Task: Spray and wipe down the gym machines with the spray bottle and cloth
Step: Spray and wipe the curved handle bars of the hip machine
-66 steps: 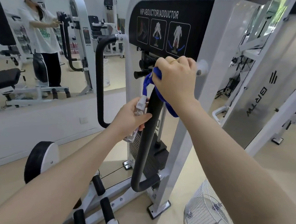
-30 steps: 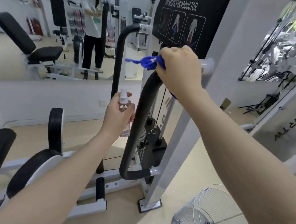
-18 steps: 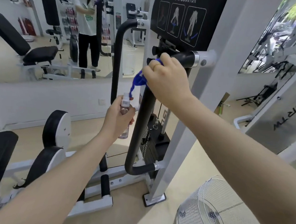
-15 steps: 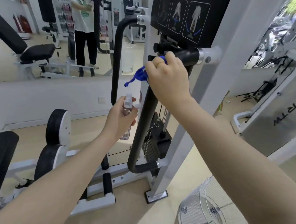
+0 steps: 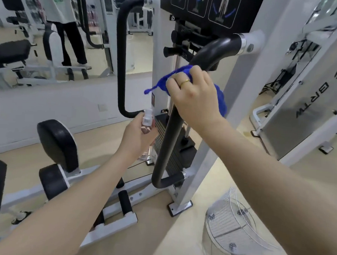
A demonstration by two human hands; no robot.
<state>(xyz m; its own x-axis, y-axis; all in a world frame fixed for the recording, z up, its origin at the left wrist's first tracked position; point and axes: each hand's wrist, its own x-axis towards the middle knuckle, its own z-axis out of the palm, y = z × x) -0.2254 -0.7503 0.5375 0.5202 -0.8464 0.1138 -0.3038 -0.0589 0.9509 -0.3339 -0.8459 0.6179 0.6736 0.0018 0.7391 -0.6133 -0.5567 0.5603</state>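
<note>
Now: right hand (image 5: 192, 95) clamps blue cloth (image 5: 220, 100) round black bar (image 5: 171, 135); left hand (image 5: 138, 137) grips spray bottle (image 5: 147, 120).

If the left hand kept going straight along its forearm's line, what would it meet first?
Probably the black padded bar just ahead and right of the left hand gripping the spray bottle; depth is unclear, so it might pass beside it.

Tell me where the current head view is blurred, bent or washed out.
Head view: the wide lens bows the white frame post and stretches both forearms at the edges; the mirror reflection is soft; daylight at upper right is washed out; the blue cloth tail smears slightly; the right hand and spray bottle read sharp.
</note>
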